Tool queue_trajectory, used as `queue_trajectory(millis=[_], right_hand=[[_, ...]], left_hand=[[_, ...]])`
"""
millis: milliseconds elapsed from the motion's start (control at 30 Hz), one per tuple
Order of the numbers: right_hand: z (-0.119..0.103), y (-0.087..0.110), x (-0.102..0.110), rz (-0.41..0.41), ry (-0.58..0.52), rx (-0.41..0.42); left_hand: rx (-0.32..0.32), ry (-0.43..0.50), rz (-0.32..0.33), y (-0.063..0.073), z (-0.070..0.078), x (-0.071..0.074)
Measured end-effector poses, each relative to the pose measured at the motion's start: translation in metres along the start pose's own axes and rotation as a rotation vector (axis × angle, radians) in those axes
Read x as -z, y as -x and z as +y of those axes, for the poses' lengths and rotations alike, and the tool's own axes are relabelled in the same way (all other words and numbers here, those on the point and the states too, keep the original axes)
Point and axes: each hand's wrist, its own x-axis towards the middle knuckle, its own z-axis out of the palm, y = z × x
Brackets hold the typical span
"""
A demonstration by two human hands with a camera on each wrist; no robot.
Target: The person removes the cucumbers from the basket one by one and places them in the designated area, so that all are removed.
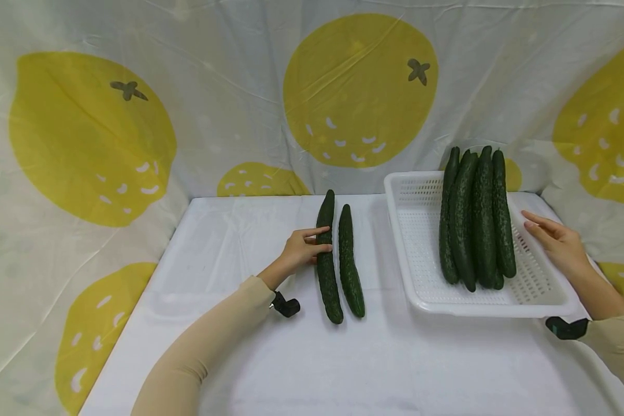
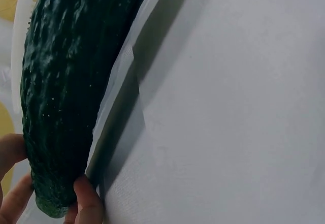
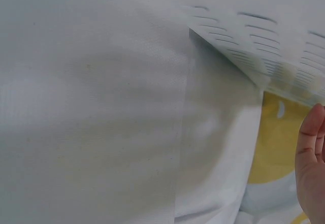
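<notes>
My left hand [image 1: 301,248] pinches the left of two dark green cucumbers [image 1: 329,289] on the white table. In the left wrist view, fingertips and thumb lie on both sides of this cucumber [image 2: 66,97] near one end. To its right lies the other, slightly shorter cucumber [image 1: 349,263], apart from it and untouched. My right hand [image 1: 559,245] is at the right side of a white plastic basket [image 1: 421,289], fingers fairly straight, by its rim. Whether they touch it is unclear. Several cucumbers [image 1: 463,225] lie side by side in the basket, their far ends over its back rim.
A white cloth [image 1: 312,370] covers the table. Behind and beside it hangs a pale curtain [image 1: 229,104] printed with large yellow lemons. The slotted basket wall [image 3: 284,46] fills the upper right of the right wrist view.
</notes>
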Motion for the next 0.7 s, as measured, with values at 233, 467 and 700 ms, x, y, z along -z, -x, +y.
queue_trajectory(millis=[233, 467, 700], right_hand=[[0.0005, 0.0003, -0.0007, 0.008, -0.045, 0.018], [0.0015, 0.0007, -0.0008, 0.012, -0.042, 0.017], [0.0021, -0.0004, 0.0001, 0.002, -0.024, 0.005]], left_hand=[[-0.005, -0.018, 0.0, 0.0003, -0.0007, -0.0018], [-0.051, -0.106, -0.02, -0.0024, 0.0005, -0.0042], [-0.075, -0.163, -0.033, -0.0028, -0.0005, -0.0067]])
